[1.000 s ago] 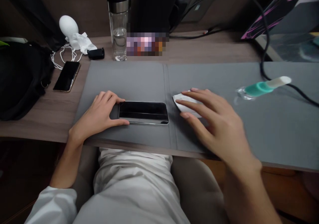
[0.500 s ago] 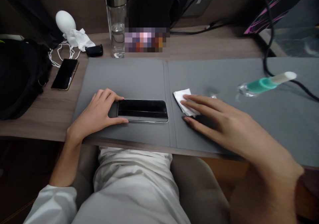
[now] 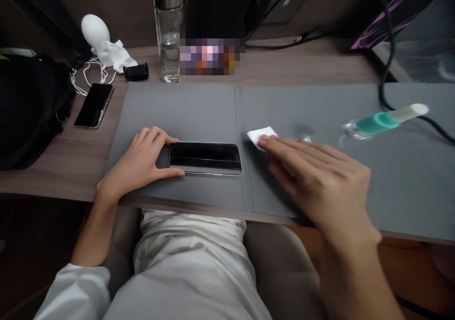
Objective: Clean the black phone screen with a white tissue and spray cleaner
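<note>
Gray mat (image 3: 199, 106) covered the wooden desk (image 3: 46, 180), and we sat at its near edge, looking down at our hands. Our left hand (image 3: 140, 161) cupped the left end of a black phone (image 3: 205, 159), holding it lightly between thumb and fingers, and the phone lay flat on the mat, screen up, just left of the center seam. Our right hand (image 3: 320, 182), slightly blurred, had shifted since a moment earlier: its fingertips (image 3: 265, 141), which had lain beside a small white tissue (image 3: 261, 136), now rested on its near edge. The fingers were loosely extended, not clenched, and we could not tell whether they had gripped the tissue or only touched it. The tissue lay on the mat just right of the phone. Farther right stood a green-and-white tube (image 3: 386, 121), while a water bottle (image 3: 169, 50) stood beyond the mat and a second phone (image 3: 94, 105) lay on the desk to the left.
</note>
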A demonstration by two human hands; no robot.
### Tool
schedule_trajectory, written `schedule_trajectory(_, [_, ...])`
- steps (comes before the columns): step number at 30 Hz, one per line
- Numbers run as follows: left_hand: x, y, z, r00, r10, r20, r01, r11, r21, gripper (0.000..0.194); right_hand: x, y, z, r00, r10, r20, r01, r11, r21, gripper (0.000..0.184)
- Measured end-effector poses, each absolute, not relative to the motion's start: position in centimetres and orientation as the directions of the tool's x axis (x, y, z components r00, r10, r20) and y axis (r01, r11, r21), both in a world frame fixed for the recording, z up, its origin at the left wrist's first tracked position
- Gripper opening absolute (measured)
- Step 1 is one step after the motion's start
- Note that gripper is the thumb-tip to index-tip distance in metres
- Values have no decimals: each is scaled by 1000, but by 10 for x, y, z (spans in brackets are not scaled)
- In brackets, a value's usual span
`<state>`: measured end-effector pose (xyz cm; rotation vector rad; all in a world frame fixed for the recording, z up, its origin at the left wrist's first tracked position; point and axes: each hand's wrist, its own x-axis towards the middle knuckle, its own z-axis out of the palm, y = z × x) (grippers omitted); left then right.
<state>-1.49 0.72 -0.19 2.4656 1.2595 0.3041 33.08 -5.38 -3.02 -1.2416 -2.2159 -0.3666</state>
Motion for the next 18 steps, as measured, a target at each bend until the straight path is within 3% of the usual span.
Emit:
schedule_trajectory(3, [-14,7,-1,580,814,27,739,-540,403,63,313,-65,-18,-454,659,600,809,587,-32,60])
schedule_trajectory(11, [-14,8,-2,572,820,13,741,-523,421,64,295,-78,-10,-623,654,429,730,683,17,56])
schedule_trajectory(18, [-14,7,-2,571,820,23,743,-529,411,64,290,-75,-15,-615,622,484,724,688,37,49])
